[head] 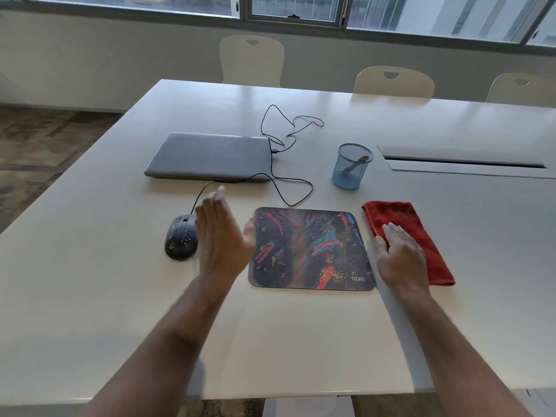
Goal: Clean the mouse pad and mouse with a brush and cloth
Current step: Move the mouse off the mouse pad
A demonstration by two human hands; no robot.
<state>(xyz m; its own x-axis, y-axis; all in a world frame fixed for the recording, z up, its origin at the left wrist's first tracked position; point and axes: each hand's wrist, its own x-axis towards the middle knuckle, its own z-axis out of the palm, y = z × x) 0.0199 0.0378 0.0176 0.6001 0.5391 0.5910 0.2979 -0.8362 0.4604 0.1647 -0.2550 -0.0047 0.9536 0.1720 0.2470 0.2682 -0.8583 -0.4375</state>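
Note:
A colourful mouse pad (310,248) speckled with crumbs lies flat on the white table. To its left sits a black wired mouse (180,237), also dotted with crumbs. My left hand (221,236) hovers blurred between mouse and pad, fingers apart, holding nothing. A folded red cloth (418,233) lies right of the pad. My right hand (398,255) rests flat on the cloth's near left part, fingers extended. A brush handle (356,164) leans inside the blue mesh cup (350,173) behind the pad.
A closed grey laptop (210,155) lies behind the mouse, with the black mouse cable (282,139) looping beside it. A cable slot (463,162) is set in the table (270,326) at right. Three cream chairs (251,60) stand along the far edge.

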